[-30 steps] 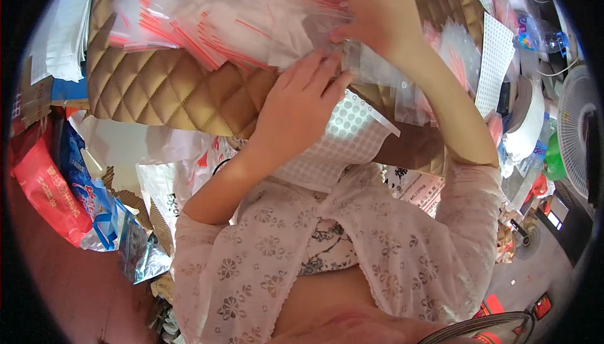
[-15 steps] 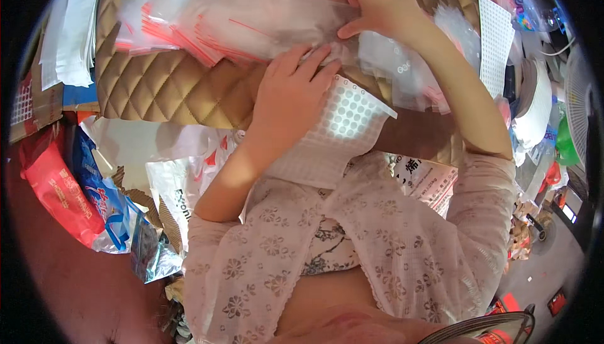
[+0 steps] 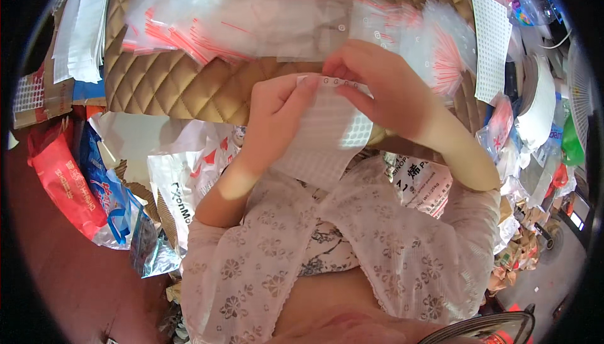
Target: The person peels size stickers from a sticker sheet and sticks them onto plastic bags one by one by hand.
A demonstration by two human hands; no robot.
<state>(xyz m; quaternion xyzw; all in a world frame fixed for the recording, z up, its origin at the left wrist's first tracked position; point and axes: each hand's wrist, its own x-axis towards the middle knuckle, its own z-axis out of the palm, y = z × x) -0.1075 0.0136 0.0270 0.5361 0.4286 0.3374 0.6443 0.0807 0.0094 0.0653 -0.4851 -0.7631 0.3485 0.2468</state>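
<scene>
A white sheet of small round stickers [image 3: 324, 133] slopes down from my hands toward my lap. Its upper left edge is gripped between the thumb and fingers of my left hand [image 3: 275, 117]. Bent over the top edge, my right hand [image 3: 393, 92] has thumb and forefinger close together at the uppermost row. Whether a sticker is between those fingertips is too small to tell. Just beyond lie many clear zip bags [image 3: 251, 20] with red seal strips, overlapping in a spread. A few bags [image 3: 377, 26] near the right hand bear small round stickers.
The bags rest on a brown quilted surface [image 3: 182, 89]. Another sticker sheet [image 3: 491, 45] lies at its right edge, and a stack of white sheets [image 3: 85, 26] stands at left. Red [image 3: 66, 183] and blue [image 3: 110, 186] bags hang at lower left. Packaging clutters the right side.
My right hand has come back from the bags to the top of the sticker sheet. My left hand has moved off the bags and now grips the sheet's edge.
</scene>
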